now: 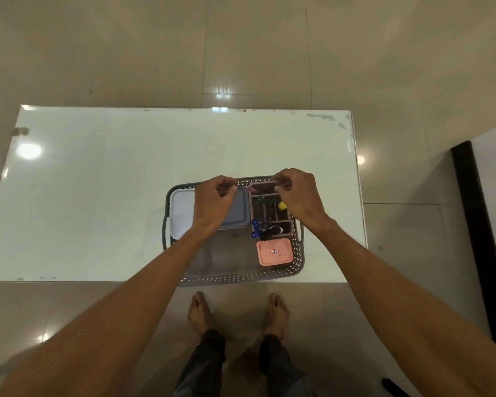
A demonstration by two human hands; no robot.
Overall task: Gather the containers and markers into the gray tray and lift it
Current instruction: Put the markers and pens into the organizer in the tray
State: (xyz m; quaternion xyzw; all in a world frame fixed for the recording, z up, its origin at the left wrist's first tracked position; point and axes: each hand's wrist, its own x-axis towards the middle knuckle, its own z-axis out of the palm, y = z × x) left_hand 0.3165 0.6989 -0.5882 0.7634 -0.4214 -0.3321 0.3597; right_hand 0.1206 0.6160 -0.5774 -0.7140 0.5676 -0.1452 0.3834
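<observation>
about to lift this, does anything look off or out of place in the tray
The tray sits with its near edge slightly past the table's front edge. Blue-capped markers and a black marker stick out at the organizer's near left corner, not tucked into its slots. Nothing looks spilled or broken.

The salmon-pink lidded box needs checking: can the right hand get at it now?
Probably yes: the right hand is close, and nothing covers the salmon-pink lidded box in the gray perforated tray.

The person wears dark trousers (204,365) with cuffs gathered at the ankles, well behind the fingers (230,193); feet (200,310) and both forearms (143,285) are bare.
</observation>
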